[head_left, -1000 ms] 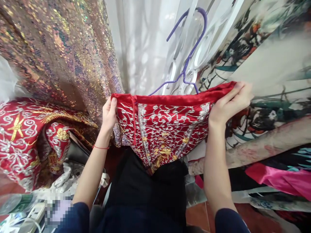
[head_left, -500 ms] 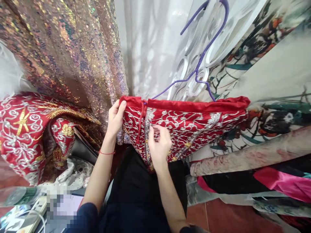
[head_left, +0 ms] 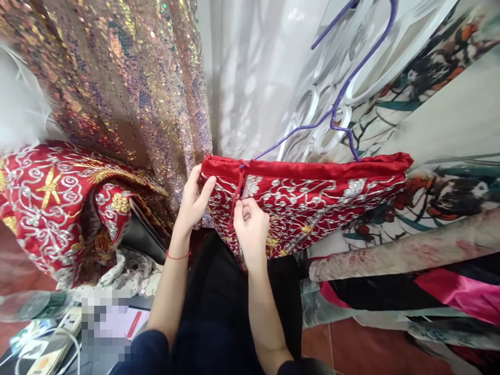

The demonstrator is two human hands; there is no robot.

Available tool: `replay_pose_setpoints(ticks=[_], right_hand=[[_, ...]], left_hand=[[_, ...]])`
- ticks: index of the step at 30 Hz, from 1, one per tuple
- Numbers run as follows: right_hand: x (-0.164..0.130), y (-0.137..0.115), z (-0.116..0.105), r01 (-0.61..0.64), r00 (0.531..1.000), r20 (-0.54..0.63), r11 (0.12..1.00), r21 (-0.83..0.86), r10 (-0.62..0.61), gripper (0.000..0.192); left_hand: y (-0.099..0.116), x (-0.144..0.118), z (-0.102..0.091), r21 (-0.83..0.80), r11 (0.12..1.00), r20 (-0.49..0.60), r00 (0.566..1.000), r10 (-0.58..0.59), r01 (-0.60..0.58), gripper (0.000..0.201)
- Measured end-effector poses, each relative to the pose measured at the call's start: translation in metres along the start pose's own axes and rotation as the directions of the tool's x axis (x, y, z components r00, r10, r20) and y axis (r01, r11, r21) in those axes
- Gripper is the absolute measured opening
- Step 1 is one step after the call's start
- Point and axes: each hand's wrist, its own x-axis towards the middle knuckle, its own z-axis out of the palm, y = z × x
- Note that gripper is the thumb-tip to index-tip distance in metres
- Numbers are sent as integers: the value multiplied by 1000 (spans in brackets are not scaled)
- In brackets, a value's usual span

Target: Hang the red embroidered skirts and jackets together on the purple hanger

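Note:
A red garment (head_left: 312, 195) with silver and gold embroidery hangs folded over a purple hanger (head_left: 344, 99) in the middle of the view. My left hand (head_left: 193, 200) grips the garment's left end just under the red satin band. My right hand (head_left: 250, 226) is on the front of the garment, its fingers pinched on the thin red tie (head_left: 237, 190) that hangs from the band. Black cloth (head_left: 230, 302) lies below, between my arms.
A sequined gold fabric (head_left: 117, 83) hangs at the left, a white sheer curtain (head_left: 258, 78) behind. Another red embroidered garment (head_left: 50, 203) lies bunched at the left. Printed fabric rolls (head_left: 414, 245) and pink cloth (head_left: 461, 294) lie at the right. A power strip (head_left: 50, 349) sits bottom left.
My right hand let go of the garment's right end, crossed to the left and took the red tie. The left hand kept its grip. The view shifted so the garment sits lower and further right.

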Motion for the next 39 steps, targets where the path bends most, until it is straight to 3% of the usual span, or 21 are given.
replay_pose_setpoints(ticks=[4,7,9,15,19,23,28,33,39], right_hand=[[-2,-1,-9,19,995,97,996,92,-28,28],[-2,0,-11,-23,986,167,966,256,-20,27],[-1,1,-13,-29,984,179,958,286,-23,27],[-1,8,-19,-74,963,267,938,338,-20,27],[-1,15,-15,-131,951,310,924,359,14,30],[-1,15,-12,-124,953,302,928,353,12,30],[-5,7,-12,-131,956,294,908,398,9,28],[-8,0,-10,-130,961,275,905,405,16,28],[-9,-1,-8,-192,961,272,819,541,46,27]], left_hand=[[0,-44,9,162,985,-37,997,62,-56,64],[-1,-75,28,267,963,-110,992,56,-25,55],[-1,-84,40,277,961,-96,994,51,-22,41],[-1,-67,51,258,961,46,992,-113,98,11],[2,-63,51,251,962,123,982,-145,111,13],[2,-66,53,242,965,94,987,-128,102,20],[-2,-61,49,359,928,-6,994,-106,101,16],[-2,-58,45,329,944,58,997,-42,21,16],[-2,-59,47,251,967,58,996,-69,52,24]])
